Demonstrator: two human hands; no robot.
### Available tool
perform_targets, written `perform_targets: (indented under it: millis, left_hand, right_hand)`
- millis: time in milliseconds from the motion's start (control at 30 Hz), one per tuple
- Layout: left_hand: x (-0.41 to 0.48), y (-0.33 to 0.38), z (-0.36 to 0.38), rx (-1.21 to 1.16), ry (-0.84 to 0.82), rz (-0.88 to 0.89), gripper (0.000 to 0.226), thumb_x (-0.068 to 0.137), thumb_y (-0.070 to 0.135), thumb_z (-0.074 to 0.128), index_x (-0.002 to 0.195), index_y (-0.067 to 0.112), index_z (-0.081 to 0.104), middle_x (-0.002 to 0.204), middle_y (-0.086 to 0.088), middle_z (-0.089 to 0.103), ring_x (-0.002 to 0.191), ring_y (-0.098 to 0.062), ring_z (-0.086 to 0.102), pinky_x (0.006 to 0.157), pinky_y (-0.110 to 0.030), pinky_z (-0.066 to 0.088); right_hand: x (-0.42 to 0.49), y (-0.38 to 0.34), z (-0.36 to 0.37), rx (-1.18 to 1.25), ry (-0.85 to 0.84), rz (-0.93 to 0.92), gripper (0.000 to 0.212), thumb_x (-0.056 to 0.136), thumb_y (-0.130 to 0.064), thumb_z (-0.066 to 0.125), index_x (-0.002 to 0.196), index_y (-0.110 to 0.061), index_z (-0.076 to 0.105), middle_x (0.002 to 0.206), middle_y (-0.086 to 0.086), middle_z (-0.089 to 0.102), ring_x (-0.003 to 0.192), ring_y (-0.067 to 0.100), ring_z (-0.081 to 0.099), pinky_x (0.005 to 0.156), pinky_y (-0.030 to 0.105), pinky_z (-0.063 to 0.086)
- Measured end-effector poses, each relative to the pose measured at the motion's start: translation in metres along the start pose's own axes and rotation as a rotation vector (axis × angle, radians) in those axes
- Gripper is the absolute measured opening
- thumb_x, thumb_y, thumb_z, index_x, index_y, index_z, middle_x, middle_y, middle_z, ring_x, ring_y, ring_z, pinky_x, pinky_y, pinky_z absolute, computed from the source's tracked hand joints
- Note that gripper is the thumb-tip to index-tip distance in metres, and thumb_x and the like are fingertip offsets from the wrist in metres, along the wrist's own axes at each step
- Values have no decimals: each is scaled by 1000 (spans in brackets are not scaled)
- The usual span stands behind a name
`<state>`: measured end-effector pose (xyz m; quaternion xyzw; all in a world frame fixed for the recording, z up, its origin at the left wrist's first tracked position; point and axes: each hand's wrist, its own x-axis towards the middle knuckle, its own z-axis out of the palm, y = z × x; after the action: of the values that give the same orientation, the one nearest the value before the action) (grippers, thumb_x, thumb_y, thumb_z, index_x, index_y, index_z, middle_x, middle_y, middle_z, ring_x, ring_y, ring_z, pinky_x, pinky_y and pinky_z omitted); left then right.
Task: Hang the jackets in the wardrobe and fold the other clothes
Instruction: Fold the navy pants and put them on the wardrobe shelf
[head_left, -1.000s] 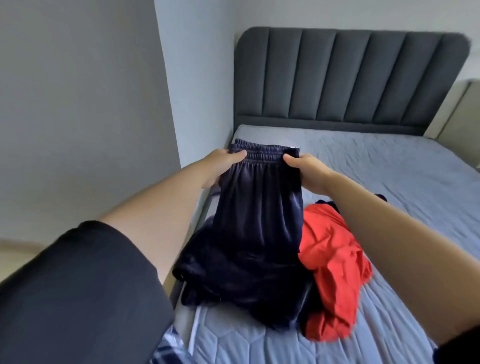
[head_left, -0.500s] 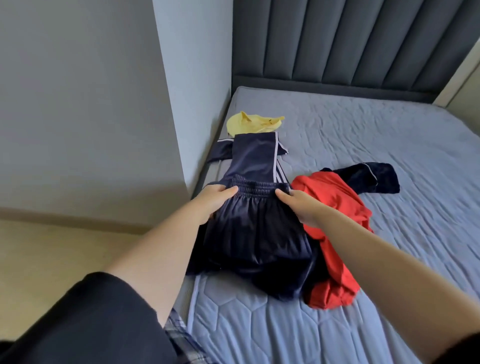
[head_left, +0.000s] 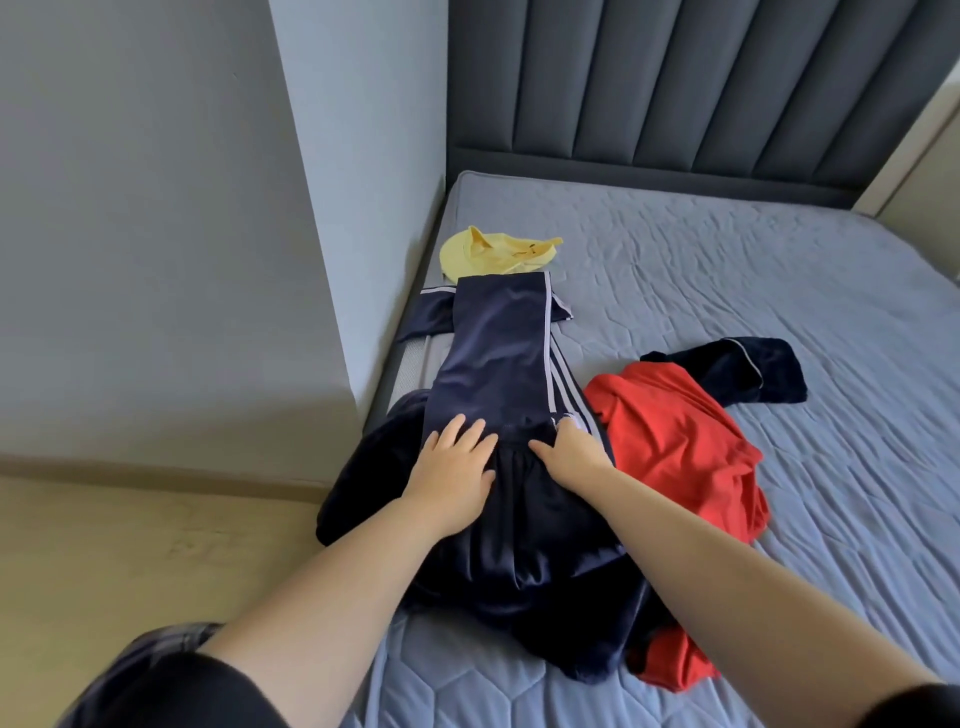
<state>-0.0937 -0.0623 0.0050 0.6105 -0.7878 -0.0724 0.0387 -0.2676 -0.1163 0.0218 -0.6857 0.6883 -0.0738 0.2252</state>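
Two hands on dark navy shorts, near left part of the bed.

Left hand lies flat, fingers spread, pressing the cloth just left of the waistband; right hand has fingers curled at the waistband, seemingly pinching it. Fabric reads thin, limp, somewhat slick, light: judged best held at the elastic waistband, its firmest edge. Right of it, a crumpled red garment. Farther off, striped navy piece lying flat, then a yellow shirt near the headboard.
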Motion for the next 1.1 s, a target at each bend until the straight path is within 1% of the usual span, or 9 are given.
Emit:
perform_targets:
  millis: [133,300,433,567,700,767,867,1000,1100]
  left_hand:
    - [3,-6,5,-4,-60,-3,56,101,38,32,152,22,14,161,2,4,147,-23,-6,117,-46,9]
    - [-1,-13,4,20,-139,31,58,101,40,32,152,24,10,161,5,-1,147,-19,-8,117,-46,10]
    - [-10,-8,-2,86,60,74,52,99,35,40,147,19,29,158,-2,15,147,-22,5,117,-43,10]
    - [-21,-9,-9,143,279,244,42,91,36,51,126,12,54,133,-4,48,129,-22,39,109,-36,29]
    - [-30,-15,-11,156,96,285,71,90,59,40,144,13,36,148,-3,32,140,-20,23,116,-36,19]
    - [-32,-15,-11,193,-57,251,90,84,69,41,151,12,20,158,-3,13,147,-18,4,119,-39,5]
    - [-33,-11,-13,274,-173,219,102,79,68,49,152,11,7,161,-3,-3,147,-18,-9,118,-42,-2]
    - [-34,0,-15,299,-252,159,101,79,55,54,152,11,1,160,-5,-9,146,-19,-15,118,-45,-3]
    - [-34,8,-14,320,-323,136,110,76,63,56,152,11,-3,159,-7,-13,145,-21,-18,118,-48,-3]
  right_hand:
    - [-1,-10,-2,-265,233,-330,48,93,-20,52,137,-11,36,137,8,42,128,27,39,106,37,33]
    - [-7,4,1,-587,-139,-404,51,101,-26,34,149,-13,23,157,4,18,146,23,8,117,46,11]
    - [-14,1,-3,-642,-68,-441,55,101,-26,32,151,-12,15,160,7,2,148,23,-4,119,46,1]
    - [-31,-2,-11,-660,67,-522,54,96,-22,41,146,-8,27,158,12,9,146,27,4,118,44,5]
    - [-47,-5,-18,-587,59,-573,39,95,-33,41,124,-10,49,137,8,44,132,27,34,111,39,23]
    - [-53,-4,-21,-595,-102,-518,61,92,-54,40,130,-8,47,141,9,42,138,28,27,113,42,21]
    - [-58,-1,-21,-691,-298,-453,101,78,-76,46,148,-7,24,159,11,10,147,27,-2,118,48,4]
    - [-63,1,-20,-731,-378,-433,120,67,-73,63,152,-9,8,160,9,-6,146,24,-16,117,53,-5]
    - [-68,3,-17,-824,-400,-415,127,65,-67,70,152,-10,-1,159,10,-13,145,26,-18,115,58,-6]
